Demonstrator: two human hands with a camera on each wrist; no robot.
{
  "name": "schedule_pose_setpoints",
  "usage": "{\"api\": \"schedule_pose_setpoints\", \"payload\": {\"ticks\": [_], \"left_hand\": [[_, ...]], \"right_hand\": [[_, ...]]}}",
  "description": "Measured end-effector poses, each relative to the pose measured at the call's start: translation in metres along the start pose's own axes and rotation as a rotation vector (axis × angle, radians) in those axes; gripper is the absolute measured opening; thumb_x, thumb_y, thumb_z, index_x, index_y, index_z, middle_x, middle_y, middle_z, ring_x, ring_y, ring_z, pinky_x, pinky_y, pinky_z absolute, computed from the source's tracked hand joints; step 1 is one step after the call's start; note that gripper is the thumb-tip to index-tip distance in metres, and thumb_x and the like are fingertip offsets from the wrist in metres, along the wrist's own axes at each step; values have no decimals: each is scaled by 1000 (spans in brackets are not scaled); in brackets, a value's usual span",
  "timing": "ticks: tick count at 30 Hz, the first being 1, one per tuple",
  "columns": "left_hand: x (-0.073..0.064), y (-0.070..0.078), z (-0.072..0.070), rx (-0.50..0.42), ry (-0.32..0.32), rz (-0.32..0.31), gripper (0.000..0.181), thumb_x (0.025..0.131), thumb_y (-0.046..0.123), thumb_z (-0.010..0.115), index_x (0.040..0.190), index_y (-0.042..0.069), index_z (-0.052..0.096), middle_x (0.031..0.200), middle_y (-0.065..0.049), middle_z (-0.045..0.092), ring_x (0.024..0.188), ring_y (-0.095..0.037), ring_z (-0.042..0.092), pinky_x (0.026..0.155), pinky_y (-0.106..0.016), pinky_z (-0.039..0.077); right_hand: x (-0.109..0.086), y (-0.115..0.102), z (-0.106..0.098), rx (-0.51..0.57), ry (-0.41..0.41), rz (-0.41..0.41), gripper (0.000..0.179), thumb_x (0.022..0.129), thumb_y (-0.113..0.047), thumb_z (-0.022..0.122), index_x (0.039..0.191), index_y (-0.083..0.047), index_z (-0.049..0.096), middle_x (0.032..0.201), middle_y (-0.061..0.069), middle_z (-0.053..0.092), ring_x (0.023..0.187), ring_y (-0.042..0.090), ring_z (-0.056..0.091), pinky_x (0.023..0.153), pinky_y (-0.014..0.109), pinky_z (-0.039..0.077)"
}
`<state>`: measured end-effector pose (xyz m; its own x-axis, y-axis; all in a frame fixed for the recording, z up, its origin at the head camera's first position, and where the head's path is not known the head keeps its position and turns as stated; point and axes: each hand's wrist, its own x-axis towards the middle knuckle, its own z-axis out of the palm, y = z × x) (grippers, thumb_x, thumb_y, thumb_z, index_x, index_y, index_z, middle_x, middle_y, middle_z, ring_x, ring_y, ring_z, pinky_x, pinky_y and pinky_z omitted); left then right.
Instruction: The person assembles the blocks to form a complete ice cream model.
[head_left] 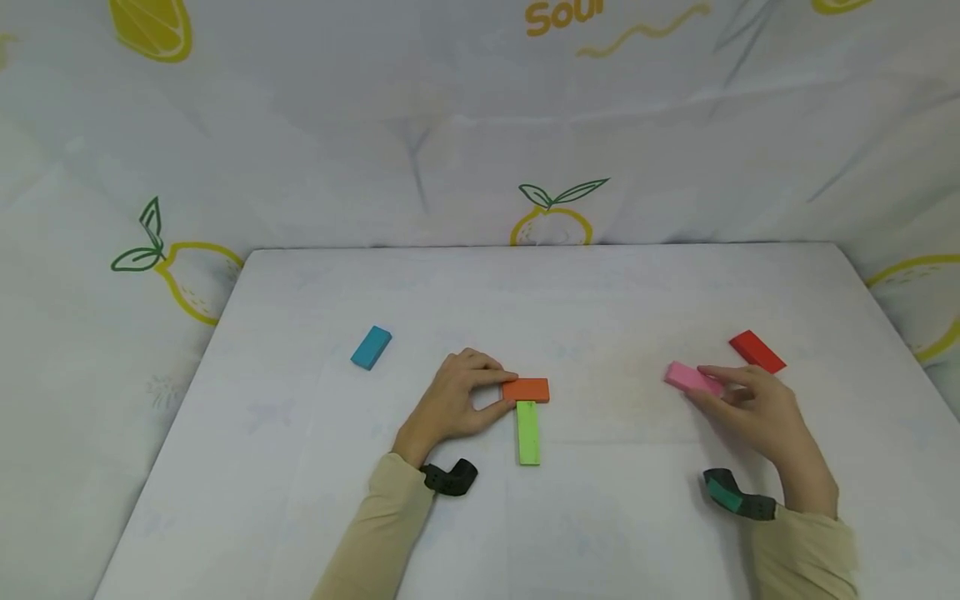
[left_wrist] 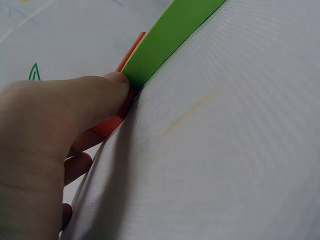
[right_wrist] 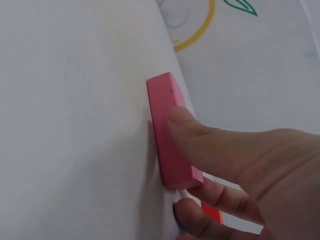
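Observation:
My left hand (head_left: 459,398) pinches the left end of an orange block (head_left: 528,390) between thumb and index finger. Below it in the head view a light green block (head_left: 528,435) lies lengthwise toward me, its far end against the orange one, forming a T. In the left wrist view the thumb tip is right at the corner where the green block (left_wrist: 165,45) meets the orange block (left_wrist: 114,124). Over on the right, my right hand (head_left: 768,410) pinches a pink block (head_left: 690,377), thumb along its near side. The right wrist view shows the pink block (right_wrist: 170,135) close to the tabletop.
A red block (head_left: 757,351) lies just beyond my right hand. The blue block (head_left: 371,347) lies at the left, past my left hand. White cloth with lemon drawings covers the table (head_left: 615,533) and hangs behind its far edge.

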<state>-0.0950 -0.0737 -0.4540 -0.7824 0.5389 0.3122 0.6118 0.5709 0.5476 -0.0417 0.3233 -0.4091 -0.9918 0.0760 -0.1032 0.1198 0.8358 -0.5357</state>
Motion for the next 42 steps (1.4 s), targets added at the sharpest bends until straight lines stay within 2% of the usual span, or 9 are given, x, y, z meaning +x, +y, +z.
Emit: {"api": "schedule_pose_setpoints", "payload": {"ticks": [7, 16, 27, 34, 42], "left_hand": [[-1, 1, -1, -14, -2, -7, 32, 86, 31, 80, 114, 18, 79, 107, 2, 74, 105, -16, 62, 90, -37, 47], [0, 1, -1, -28, -6, -11, 32, 85, 31, 81, 115, 19, 79, 107, 2, 74, 106, -17, 62, 89, -37, 46], [0, 1, 0, -23, -3, -9, 31, 86, 31, 80, 114, 19, 79, 107, 3, 74, 106, -16, 62, 90, -36, 46], [0, 0, 0, -17, -8, -13, 31, 86, 31, 80, 115, 19, 79, 107, 2, 74, 106, -16, 62, 89, -36, 46], [0, 1, 0, -14, -8, -11, 31, 86, 31, 80, 115, 19, 79, 107, 2, 74, 106, -16, 62, 88, -36, 46]], "right_hand": [[10, -21, 10, 47, 19, -59, 48, 91, -28, 77, 128, 1, 68, 119, 27, 64, 95, 35, 63, 65, 18, 45], [16, -44, 19, 61, -38, -65, 50, 93, -32, 75, 131, 0, 67, 121, 26, 62, 99, 36, 61, 73, 29, 48], [20, -55, 25, 49, -78, -64, 51, 93, -33, 74, 133, -2, 66, 122, 25, 61, 102, 37, 61, 74, 28, 48], [22, -60, 26, 63, -86, -74, 49, 93, -31, 75, 131, -2, 67, 124, 27, 61, 102, 39, 63, 78, 38, 53], [24, -67, 29, 82, -86, -97, 46, 92, -27, 76, 130, -2, 68, 121, 26, 62, 101, 37, 63, 78, 33, 51]]}}
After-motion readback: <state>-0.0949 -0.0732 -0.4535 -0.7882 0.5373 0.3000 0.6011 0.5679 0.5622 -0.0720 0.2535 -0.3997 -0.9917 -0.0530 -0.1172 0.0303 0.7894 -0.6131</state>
